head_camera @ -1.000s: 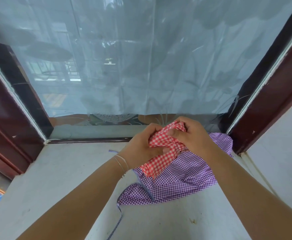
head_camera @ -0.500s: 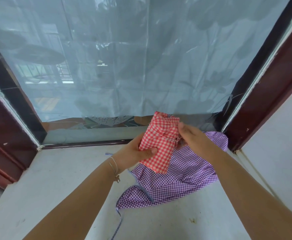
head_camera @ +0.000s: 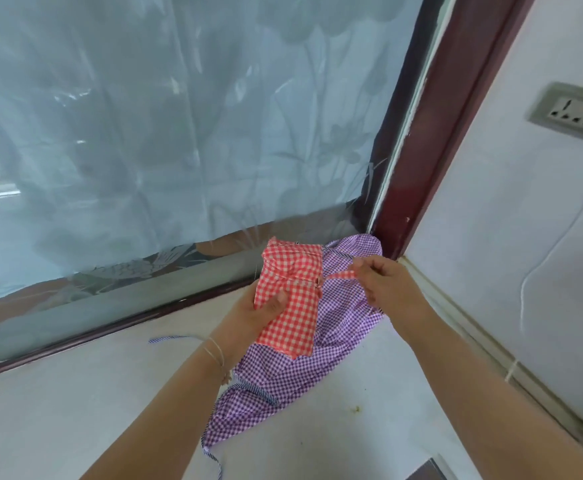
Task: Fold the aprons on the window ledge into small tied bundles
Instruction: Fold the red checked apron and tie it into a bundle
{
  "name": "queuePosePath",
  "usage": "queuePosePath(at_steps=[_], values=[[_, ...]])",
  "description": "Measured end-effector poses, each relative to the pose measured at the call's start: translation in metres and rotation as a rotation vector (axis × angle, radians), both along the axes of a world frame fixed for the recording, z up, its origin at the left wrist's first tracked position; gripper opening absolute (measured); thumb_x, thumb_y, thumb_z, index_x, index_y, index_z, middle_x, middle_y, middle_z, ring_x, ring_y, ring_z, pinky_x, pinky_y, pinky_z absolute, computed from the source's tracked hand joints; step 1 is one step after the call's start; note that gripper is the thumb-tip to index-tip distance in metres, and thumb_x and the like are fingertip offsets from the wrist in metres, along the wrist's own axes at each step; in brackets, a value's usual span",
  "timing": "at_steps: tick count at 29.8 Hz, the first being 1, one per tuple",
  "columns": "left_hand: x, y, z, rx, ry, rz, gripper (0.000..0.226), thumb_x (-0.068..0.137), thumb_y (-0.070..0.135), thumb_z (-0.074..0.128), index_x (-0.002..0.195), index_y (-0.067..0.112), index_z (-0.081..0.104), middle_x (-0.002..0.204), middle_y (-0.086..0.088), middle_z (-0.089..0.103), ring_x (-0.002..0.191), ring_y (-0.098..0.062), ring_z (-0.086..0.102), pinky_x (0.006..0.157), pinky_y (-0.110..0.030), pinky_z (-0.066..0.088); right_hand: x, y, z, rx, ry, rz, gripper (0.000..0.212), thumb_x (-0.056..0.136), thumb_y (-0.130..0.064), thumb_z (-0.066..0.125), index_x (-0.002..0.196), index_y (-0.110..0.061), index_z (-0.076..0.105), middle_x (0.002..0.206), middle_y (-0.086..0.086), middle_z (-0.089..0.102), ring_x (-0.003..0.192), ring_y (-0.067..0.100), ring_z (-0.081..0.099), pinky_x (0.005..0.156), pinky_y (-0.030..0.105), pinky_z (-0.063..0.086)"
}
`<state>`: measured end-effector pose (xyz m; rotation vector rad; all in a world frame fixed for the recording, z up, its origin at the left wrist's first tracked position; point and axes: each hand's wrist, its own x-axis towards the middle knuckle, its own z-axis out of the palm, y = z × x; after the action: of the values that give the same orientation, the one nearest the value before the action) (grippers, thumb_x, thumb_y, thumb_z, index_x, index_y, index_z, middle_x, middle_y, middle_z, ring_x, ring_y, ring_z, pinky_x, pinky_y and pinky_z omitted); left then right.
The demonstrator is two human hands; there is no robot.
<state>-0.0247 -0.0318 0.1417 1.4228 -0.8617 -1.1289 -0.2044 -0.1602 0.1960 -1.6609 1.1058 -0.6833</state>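
A red-and-white checked apron [head_camera: 292, 299], folded into a narrow packet, is held above the window ledge [head_camera: 75, 403]. My left hand [head_camera: 252, 315] grips its left side, thumb pressed on the front. My right hand [head_camera: 388, 284] pinches the red apron's strap [head_camera: 338, 274] and holds it taut to the right of the packet. Under both hands a purple-and-white checked apron [head_camera: 304, 372] lies crumpled on the ledge, reaching into the right corner, with its striped tie [head_camera: 214, 460] trailing toward me.
Glass covered with frosted film [head_camera: 179, 133] backs the ledge. A dark red window frame [head_camera: 435, 133] rises on the right, beside a white wall with a socket strip [head_camera: 577, 112] and a thin white cable [head_camera: 539, 271]. A dark object's corner [head_camera: 428, 472] shows at the bottom edge.
The red apron went from a bunch squeezed in both hands to a flat folded packet in my left hand. My right hand let go of the bundle and drew its strap out to the right.
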Motion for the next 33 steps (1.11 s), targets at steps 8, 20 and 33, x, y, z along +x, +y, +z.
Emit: queuePosePath(at_steps=[8,20,33], values=[[-0.055,-0.039,0.016,-0.045,0.012,-0.091,0.078,0.050,0.080,0.069,0.116,0.045,0.050,0.119,0.013,0.065,0.105,-0.013,0.065,0.093,-0.033,0.051,-0.073,-0.001,0.003,-0.682,0.210,-0.273,0.019,0.090,-0.026,0.064,0.108,-0.022,0.064,0.108,-0.008,0.055,0.100,0.010,0.051,0.092,0.031,0.044],[-0.167,-0.109,0.063,-0.195,-0.164,-0.096,0.040,0.087,0.039,0.057,0.116,0.050,0.032,0.119,0.021,0.049,0.104,-0.002,0.054,0.080,-0.020,0.053,-0.146,-0.042,0.011,-1.076,0.289,-0.186,0.020,0.088,-0.031,0.063,0.099,-0.016,0.069,0.099,0.000,0.066,0.094,0.014,0.055,0.083,0.020,0.041],[-0.260,-0.196,0.113,-0.348,-0.271,0.093,0.034,0.090,0.026,0.063,0.118,0.032,0.045,0.105,0.018,0.057,0.091,0.000,0.058,0.068,-0.014,0.043,-0.213,-0.107,0.061,-0.888,0.180,-0.123,0.008,0.086,-0.017,0.064,0.085,-0.014,0.057,0.087,-0.004,0.052,0.089,0.016,0.047,0.076,0.026,0.041]])
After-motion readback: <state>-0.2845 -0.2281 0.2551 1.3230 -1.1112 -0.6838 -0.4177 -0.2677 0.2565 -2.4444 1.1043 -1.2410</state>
